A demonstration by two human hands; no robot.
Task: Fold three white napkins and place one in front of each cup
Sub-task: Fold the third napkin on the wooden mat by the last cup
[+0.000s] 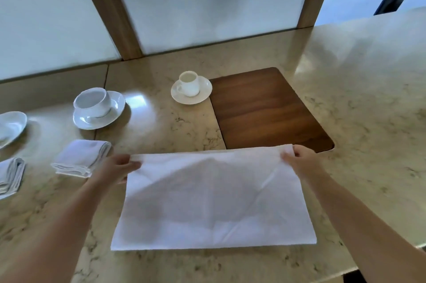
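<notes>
A large white napkin point(214, 199) lies spread on the marble counter in front of me. My left hand point(117, 167) pinches its far left corner and my right hand point(299, 160) pinches its far right corner, with the far edge slightly lifted. A folded white napkin point(80, 158) rests in front of the wide white cup point(92, 101) on its saucer. Another folded napkin point(10, 176) lies at the left edge, below a saucer point(11, 126) that is partly cut off. A small white cup point(190, 83) stands on a saucer further back, with bare counter in front of it.
A dark wooden board point(269, 109) is set into the marble counter point(368, 98) to the right of the small cup. Frosted glass panels with wooden posts point(108, 10) run along the counter's far edge. The counter's near edge runs along the bottom right.
</notes>
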